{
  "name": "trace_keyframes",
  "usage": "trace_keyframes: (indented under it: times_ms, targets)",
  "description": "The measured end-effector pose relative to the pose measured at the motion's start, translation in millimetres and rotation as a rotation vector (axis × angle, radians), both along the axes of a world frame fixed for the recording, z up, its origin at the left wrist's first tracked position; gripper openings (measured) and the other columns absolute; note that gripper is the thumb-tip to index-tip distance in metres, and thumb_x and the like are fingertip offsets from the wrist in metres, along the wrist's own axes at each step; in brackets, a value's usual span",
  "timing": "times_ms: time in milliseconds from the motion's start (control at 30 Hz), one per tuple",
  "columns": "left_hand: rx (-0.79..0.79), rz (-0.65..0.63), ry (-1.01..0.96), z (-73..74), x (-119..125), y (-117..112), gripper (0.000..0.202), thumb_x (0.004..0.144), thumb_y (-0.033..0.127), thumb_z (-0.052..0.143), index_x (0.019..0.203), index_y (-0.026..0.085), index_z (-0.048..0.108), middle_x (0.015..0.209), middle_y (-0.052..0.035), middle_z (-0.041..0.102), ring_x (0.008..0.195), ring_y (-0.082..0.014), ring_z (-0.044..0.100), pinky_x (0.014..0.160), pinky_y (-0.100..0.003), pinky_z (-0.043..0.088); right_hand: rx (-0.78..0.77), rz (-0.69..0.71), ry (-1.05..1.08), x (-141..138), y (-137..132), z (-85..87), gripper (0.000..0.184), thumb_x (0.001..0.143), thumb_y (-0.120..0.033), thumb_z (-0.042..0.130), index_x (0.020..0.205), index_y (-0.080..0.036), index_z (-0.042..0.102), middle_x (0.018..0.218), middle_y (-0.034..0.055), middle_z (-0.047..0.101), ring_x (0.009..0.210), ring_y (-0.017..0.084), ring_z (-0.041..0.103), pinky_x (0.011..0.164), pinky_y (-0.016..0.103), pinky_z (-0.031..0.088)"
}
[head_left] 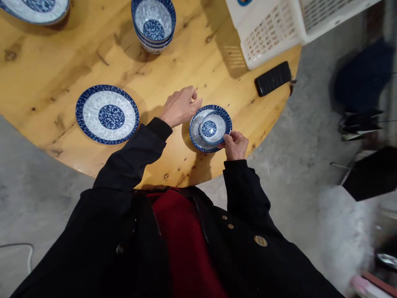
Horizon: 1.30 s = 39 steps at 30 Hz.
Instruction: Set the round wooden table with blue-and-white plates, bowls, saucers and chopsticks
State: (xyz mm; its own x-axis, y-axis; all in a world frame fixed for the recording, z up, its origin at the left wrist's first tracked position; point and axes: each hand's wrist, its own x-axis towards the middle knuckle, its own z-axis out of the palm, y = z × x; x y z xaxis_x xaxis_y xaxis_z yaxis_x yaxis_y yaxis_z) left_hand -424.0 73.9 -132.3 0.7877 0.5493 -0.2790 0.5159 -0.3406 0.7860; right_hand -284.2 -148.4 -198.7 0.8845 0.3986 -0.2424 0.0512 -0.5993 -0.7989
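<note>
My right hand [236,145] pinches the right rim of a small blue-and-white bowl [214,127], thumb on the inner side. The bowl sits in or just over a wider dish [194,129] with a dark blue patterned rim; whether the two touch, I cannot tell. My left hand [181,106] is closed, back upward, its knuckles beside the dish's upper left edge. Nothing shows in its curled fingers. To the left of that arm lies a flat plate [93,111] with the same blue border and a blue centre.
On the round wooden table [176,165] stands a stack of several bowls [153,20] at the back. A larger dish [52,12] is at the far left. A white perforated basket [269,33] and a black phone [273,78] occupy the right side, near the table's curved edge.
</note>
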Motion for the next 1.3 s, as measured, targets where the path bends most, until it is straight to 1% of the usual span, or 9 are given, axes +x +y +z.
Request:
trace_keyframes:
  times_ms: [133, 333, 600, 800, 933, 1033, 1100, 1167, 1300]
  targets:
    - [-0.022, 0.037, -0.020, 3.1, -15.2, 5.0, 0.024, 0.093, 0.035, 0.044, 0.103, 0.020, 0.060, 0.097, -0.0058, 0.070, 0.114, -0.0262, 0.060, 0.096, -0.036, 0.041, -0.011, -0.014, -0.017, -1.0, -0.4, 1.2, 0.013, 0.068, -0.028, 0.057, 0.075, -0.018, 0.059, 0.058, -0.0049, 0.054, 0.039, 0.015, 0.054, 0.041, 0.033, 0.053]
    - [-0.063, 0.068, -0.049, 1.0, -22.0, 9.0, 0.022, 0.092, 0.036, 0.045, 0.101, 0.021, 0.059, 0.094, -0.0035, 0.069, 0.110, -0.0252, 0.063, 0.094, -0.036, 0.042, -0.014, -0.028, -0.017, -2.6, -0.4, 1.6, 0.012, 0.064, -0.028, 0.058, 0.071, -0.018, 0.057, 0.055, -0.0059, 0.053, 0.040, 0.015, 0.054, 0.036, 0.030, 0.049]
    - [-0.089, 0.102, -0.125, 4.1, -33.7, 18.9, 0.021, 0.089, 0.037, 0.050, 0.095, 0.021, 0.062, 0.088, -0.0051, 0.072, 0.102, -0.0239, 0.066, 0.088, -0.033, 0.046, -0.077, -0.005, -0.022, -6.9, 0.0, 6.4, 0.009, 0.066, -0.028, 0.056, 0.072, -0.020, 0.056, 0.052, -0.0062, 0.053, 0.038, 0.015, 0.054, 0.039, 0.029, 0.051]
    - [-0.210, 0.158, -0.169, -1.3, -34.5, 27.7, 0.019, 0.088, 0.039, 0.056, 0.093, 0.022, 0.063, 0.076, -0.0033, 0.071, 0.092, -0.0230, 0.069, 0.082, -0.031, 0.050, -0.127, -0.001, -0.043, -11.1, 0.7, 6.5, 0.008, 0.069, -0.028, 0.055, 0.070, -0.021, 0.055, 0.051, -0.0051, 0.054, 0.040, 0.017, 0.057, 0.042, 0.030, 0.053]
    - [-0.174, 0.192, -0.238, -2.2, -41.6, 35.2, 0.019, 0.090, 0.035, 0.053, 0.092, 0.020, 0.063, 0.078, -0.0047, 0.070, 0.091, -0.0215, 0.068, 0.081, -0.030, 0.051, -0.262, 0.040, -0.094, -11.9, -2.5, 18.7, 0.026, 0.076, -0.040, 0.056, 0.079, -0.016, 0.063, 0.055, -0.0004, 0.060, 0.047, 0.018, 0.061, 0.045, 0.029, 0.054]
    - [-0.098, 0.241, -0.211, -2.6, -52.6, 57.5, 0.020, 0.090, 0.032, 0.050, 0.094, 0.018, 0.063, 0.082, -0.0067, 0.071, 0.087, -0.0196, 0.067, 0.078, -0.030, 0.053, -0.318, 0.021, -0.200, -5.4, 1.0, 36.3, 0.045, 0.077, -0.052, 0.058, 0.094, -0.011, 0.069, 0.065, 0.0041, 0.065, 0.048, 0.018, 0.063, 0.043, 0.027, 0.051]
    - [-0.053, 0.318, -0.167, -3.5, -60.0, 81.2, 0.022, 0.090, 0.032, 0.048, 0.098, 0.017, 0.063, 0.086, -0.0077, 0.072, 0.086, -0.0190, 0.067, 0.079, -0.031, 0.054, -0.272, -0.019, -0.284, 1.6, 13.4, 48.1, 0.046, 0.077, -0.050, 0.059, 0.097, -0.011, 0.069, 0.067, 0.0045, 0.066, 0.048, 0.017, 0.062, 0.042, 0.027, 0.050]
    - [0.002, 0.398, -0.113, -4.1, -65.6, 107.4, 0.024, 0.090, 0.032, 0.046, 0.101, 0.018, 0.062, 0.090, -0.0088, 0.072, 0.089, -0.0198, 0.067, 0.083, -0.035, 0.054, -0.169, 0.006, -0.327, 7.5, 37.1, 59.2, 0.041, 0.077, -0.045, 0.059, 0.097, -0.011, 0.070, 0.068, 0.0039, 0.066, 0.047, 0.016, 0.061, 0.043, 0.026, 0.050]
    - [0.120, 0.516, 0.030, -6.6, -66.4, 151.2, 0.026, 0.090, 0.033, 0.046, 0.107, 0.020, 0.061, 0.101, -0.0108, 0.072, 0.101, -0.0243, 0.065, 0.092, -0.041, 0.050, 0.063, 0.173, -0.269, 8.3, 113.5, 71.4, 0.030, 0.076, -0.036, 0.058, 0.090, -0.013, 0.071, 0.069, 0.0038, 0.068, 0.045, 0.013, 0.059, 0.042, 0.024, 0.049]
